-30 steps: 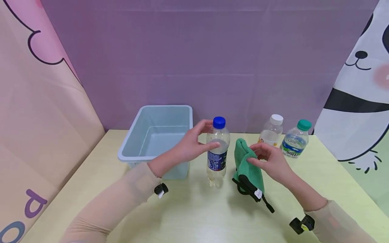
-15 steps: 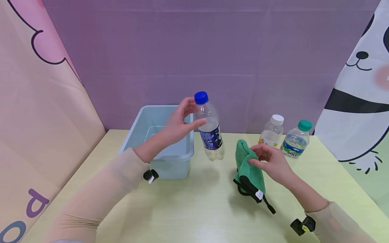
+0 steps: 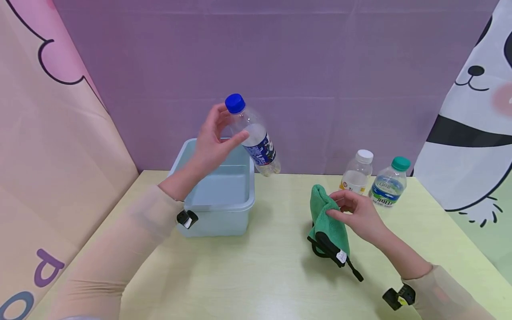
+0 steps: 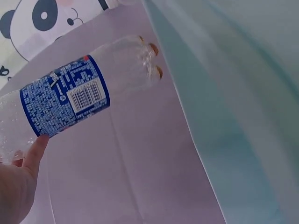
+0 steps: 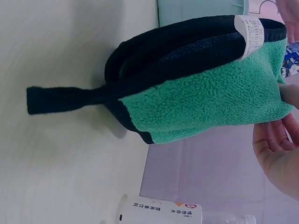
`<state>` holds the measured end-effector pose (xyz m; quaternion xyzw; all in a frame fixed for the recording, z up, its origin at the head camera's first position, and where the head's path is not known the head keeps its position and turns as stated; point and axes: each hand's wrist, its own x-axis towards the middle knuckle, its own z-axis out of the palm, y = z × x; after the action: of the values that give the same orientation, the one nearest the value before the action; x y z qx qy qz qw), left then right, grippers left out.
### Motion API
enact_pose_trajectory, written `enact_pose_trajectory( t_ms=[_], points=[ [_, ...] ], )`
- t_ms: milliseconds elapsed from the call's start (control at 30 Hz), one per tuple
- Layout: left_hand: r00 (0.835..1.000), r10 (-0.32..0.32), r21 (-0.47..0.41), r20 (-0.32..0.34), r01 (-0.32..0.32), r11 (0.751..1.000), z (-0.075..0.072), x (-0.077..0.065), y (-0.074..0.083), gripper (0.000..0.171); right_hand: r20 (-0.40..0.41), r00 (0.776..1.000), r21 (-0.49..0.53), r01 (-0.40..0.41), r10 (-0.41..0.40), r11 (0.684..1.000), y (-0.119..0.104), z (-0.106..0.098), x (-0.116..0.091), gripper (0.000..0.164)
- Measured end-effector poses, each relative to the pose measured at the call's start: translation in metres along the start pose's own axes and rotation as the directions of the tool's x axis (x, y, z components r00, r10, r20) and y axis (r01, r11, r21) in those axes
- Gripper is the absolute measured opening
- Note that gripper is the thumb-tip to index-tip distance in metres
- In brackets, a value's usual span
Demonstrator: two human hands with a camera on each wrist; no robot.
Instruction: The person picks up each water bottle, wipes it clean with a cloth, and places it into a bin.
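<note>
My left hand grips a clear plastic bottle with a blue cap and blue label. The bottle is tilted, its base pointing down to the right, raised over the right rim of a light blue plastic bin. In the left wrist view the bottle's label and barcode face the camera, and the bin wall rises beside its base. With thumb and fingers my right hand pinches a folded green cloth with black edging and a black loop, held up close over the table.
Behind the right hand stand two clear bottles, a white-capped bottle and a green-capped bottle. A purple curtain hangs along the back of the pale table. Printed fabric panels flank both sides.
My left hand has lifted the blue-capped bottle off the table and carried it up and left to the bin, tilting it. My right hand and the green cloth stay almost still.
</note>
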<state>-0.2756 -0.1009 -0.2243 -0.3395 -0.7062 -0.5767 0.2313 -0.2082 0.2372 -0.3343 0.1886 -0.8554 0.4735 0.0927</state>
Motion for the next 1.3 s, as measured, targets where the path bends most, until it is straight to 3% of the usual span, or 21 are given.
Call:
enact_pose_trajectory(
  t_ms=[100,333,667,900,1033,1300],
  points=[
    [1.000,-0.014,0.012,-0.027,0.015,1.000,-0.007,0.003,0.001,0.054,0.003,1.000,-0.002,-0.003,0.003,1.000,0.000,0.000,0.000,0.030],
    [1.000,-0.018,0.057,-0.024,0.019,0.998,-0.024,0.006,0.004,0.055,0.005,1.000,-0.018,-0.011,0.012,1.000,0.001,0.000,0.000,0.030],
    [0.997,-0.071,0.124,-0.031,0.075,0.989,-0.045,0.001,0.000,0.057,0.000,1.000,-0.019,-0.014,0.014,1.000,0.003,-0.002,-0.002,0.030],
    [0.987,-0.155,0.275,-0.041,0.160,0.948,-0.059,-0.005,-0.018,0.058,-0.002,1.000,-0.016,-0.002,0.002,1.000,0.005,0.000,-0.003,0.029],
    [0.971,-0.236,0.328,-0.044,0.237,0.915,-0.068,-0.011,-0.033,0.059,-0.006,1.000,-0.012,0.001,-0.001,1.000,0.005,0.001,-0.004,0.028],
    [0.952,-0.305,0.399,0.005,0.278,0.874,-0.080,-0.020,-0.058,0.061,-0.026,1.000,-0.002,0.010,-0.010,1.000,0.008,0.001,-0.006,0.028]
  ],
)
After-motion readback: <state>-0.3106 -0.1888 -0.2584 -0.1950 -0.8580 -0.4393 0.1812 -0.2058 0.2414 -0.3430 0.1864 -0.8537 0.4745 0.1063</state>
